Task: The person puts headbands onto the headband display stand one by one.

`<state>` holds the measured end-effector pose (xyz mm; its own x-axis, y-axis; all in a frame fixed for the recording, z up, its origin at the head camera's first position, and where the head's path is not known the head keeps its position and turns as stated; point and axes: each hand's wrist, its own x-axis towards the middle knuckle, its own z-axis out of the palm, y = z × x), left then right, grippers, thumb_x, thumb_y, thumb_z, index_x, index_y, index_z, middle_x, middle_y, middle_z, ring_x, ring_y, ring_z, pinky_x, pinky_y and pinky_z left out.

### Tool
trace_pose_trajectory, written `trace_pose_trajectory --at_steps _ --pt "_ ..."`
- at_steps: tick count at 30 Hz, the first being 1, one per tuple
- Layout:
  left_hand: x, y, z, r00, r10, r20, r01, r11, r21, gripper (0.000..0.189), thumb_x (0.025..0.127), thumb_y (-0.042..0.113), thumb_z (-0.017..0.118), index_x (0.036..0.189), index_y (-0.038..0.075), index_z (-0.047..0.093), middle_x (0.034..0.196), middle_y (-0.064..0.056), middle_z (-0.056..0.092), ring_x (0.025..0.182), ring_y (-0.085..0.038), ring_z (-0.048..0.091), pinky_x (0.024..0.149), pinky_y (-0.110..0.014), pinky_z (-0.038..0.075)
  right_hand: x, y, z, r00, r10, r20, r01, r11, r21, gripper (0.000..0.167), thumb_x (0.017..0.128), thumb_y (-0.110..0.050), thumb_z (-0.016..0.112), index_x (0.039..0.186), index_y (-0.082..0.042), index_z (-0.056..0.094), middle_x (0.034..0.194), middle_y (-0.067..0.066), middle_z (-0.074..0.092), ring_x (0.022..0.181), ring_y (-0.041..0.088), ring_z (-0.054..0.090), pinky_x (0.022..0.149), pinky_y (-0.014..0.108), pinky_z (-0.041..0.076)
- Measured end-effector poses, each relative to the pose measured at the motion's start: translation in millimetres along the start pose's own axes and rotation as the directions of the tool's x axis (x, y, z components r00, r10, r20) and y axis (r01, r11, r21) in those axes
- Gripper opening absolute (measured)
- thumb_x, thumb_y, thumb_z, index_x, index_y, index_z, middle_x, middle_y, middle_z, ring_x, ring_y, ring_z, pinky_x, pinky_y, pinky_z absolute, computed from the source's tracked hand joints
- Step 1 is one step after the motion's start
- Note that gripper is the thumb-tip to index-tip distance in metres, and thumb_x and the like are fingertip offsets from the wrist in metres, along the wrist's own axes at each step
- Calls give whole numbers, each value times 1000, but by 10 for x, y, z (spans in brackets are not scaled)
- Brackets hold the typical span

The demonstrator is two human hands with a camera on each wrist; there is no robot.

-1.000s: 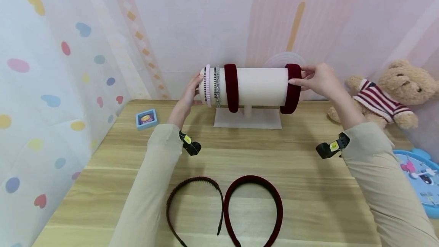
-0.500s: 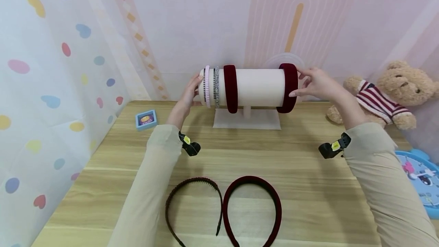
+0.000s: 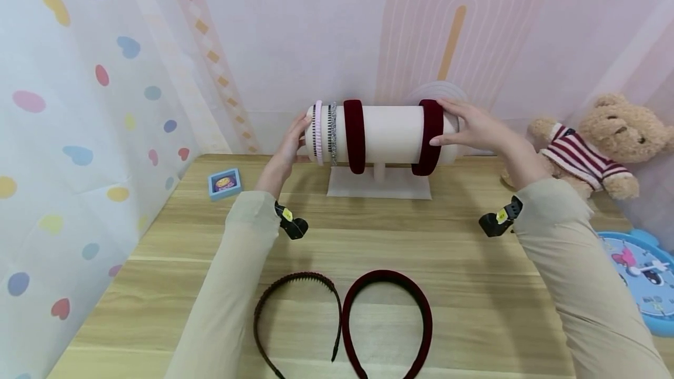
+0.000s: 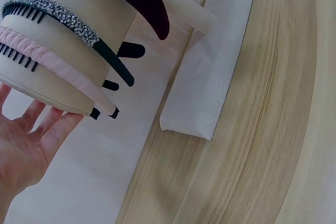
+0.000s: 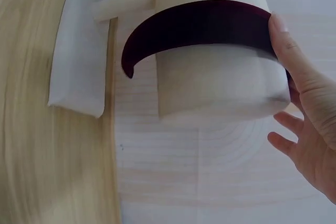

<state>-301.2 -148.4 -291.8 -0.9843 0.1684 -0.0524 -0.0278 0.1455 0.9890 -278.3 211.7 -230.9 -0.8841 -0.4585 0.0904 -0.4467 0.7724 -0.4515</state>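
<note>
A cream headband display stand (image 3: 392, 133) stands at the back of the table. On its roll sit a pink headband (image 3: 318, 133), a silver glittery headband (image 3: 333, 133) and two dark red velvet headbands. My left hand (image 3: 286, 144) holds the roll's left end, its fingertips against the rim in the left wrist view. With my right hand (image 3: 476, 127) I grip the right-hand velvet headband (image 3: 429, 136) by its outer edge. In the right wrist view, the thumb (image 5: 286, 43) touches this band, two fingers spread below, and part of the hand is hidden behind the roll.
A thin brown toothed headband (image 3: 300, 276) and another dark red headband (image 3: 389, 275) lie at the table's front. A small blue frame (image 3: 224, 183) is at the left. To the right are a teddy bear (image 3: 592, 151) and a blue clock (image 3: 639, 285).
The right-hand velvet headband has slid left along the roll, away from its right end, with my right hand following it. My left hand stays at the left end.
</note>
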Motion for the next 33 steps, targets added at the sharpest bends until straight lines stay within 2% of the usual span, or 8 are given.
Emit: trace_pose_trajectory --at_steps 3,12,19,23,27,33 --pt "97 -87 -38 1000 0 -13 0 1000 -14 58 93 45 29 147 31 13 148 -7 27 132 -27 31 101 -56 33 44 -55 -6 1000 -3 11 3 1000 -11 91 77 -37 71 145 -3 21 151 20 19 140 35 13 113 51 14" --pt "67 -60 -89 1000 4 -28 -4 1000 -8 58 92 48 29 146 32 14 147 -6 27 132 -26 31 101 -56 33 147 -123 -12 1000 -26 14 27 998 -54 89 77 -36 71 143 0 24 149 22 22 139 36 15 114 49 13" --pt "85 -71 -116 999 -11 -36 11 1000 -19 57 92 47 29 146 33 14 148 -6 27 133 -25 30 101 -55 32 195 -164 -10 1000 -7 28 10 992 -129 92 76 -43 70 143 0 24 149 22 21 139 37 15 113 51 13" --pt "89 -85 -120 999 -7 -36 6 1000 -24 57 92 47 29 146 33 15 148 -6 28 133 -25 30 101 -56 31 188 -159 24 1000 -7 3 8 990 -140 91 76 -42 70 143 -1 25 149 22 22 139 37 16 113 52 12" --pt "89 -92 -106 999 -4 -34 3 1000 -16 58 92 48 29 146 32 15 147 -6 28 133 -26 30 101 -56 32 178 -149 87 999 -41 -34 36 987 -154 88 76 -40 71 143 -2 26 147 22 26 138 38 19 112 55 11" --pt "92 -80 -74 1000 -2 -26 1 1000 -13 59 91 50 30 146 33 15 147 -6 29 132 -25 31 100 -55 33 223 -195 150 995 -82 -54 73 985 -157 88 75 -39 72 142 -1 29 146 19 31 137 36 22 113 52 11"
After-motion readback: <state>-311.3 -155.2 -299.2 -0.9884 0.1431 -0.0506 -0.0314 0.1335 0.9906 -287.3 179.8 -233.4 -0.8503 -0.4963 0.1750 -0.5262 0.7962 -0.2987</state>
